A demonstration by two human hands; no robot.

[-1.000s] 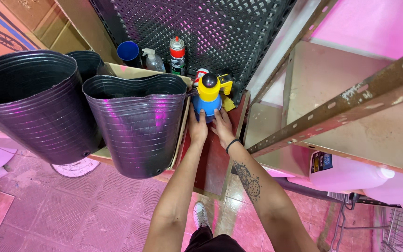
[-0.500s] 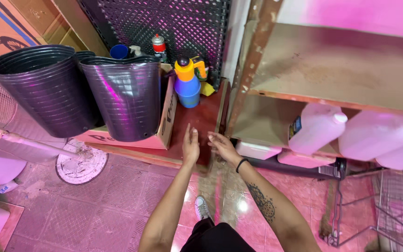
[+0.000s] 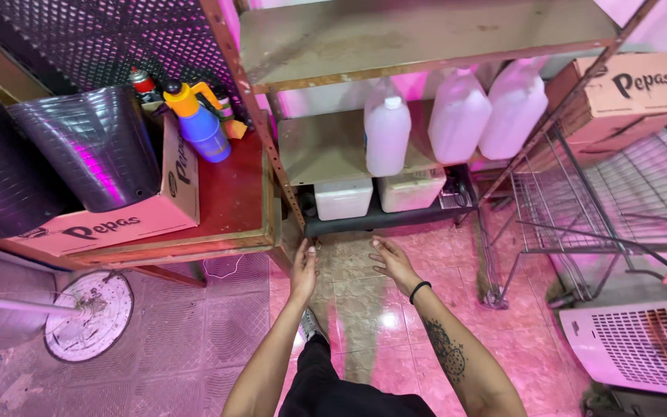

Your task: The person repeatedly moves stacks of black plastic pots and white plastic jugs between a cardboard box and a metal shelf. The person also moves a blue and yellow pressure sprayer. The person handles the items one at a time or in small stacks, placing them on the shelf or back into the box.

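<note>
Above pink tiled floor [image 3: 364, 301]: both hands [image 3: 349, 266] spread, empty; red table [image 3: 233, 201] left, metal shelving [image 3: 418, 35] ahead.

I see a red wooden table [image 3: 233, 197] at ten o'clock. On it stand a cardboard box [image 3: 117, 224] with black plastic pots [image 3: 94, 143] inside and, behind it, a blue spray bottle [image 3: 201, 127] with a yellow top. At twelve o'clock a metal shelf rack [image 3: 326, 147] carries three white jugs [image 3: 457, 116] on its middle board, and two white tubs [image 3: 376, 194] sit on a low black base. The floor [image 3: 194, 332] is tiled; a round fan base [image 3: 90, 315] rests on it at eight o'clock.
</note>
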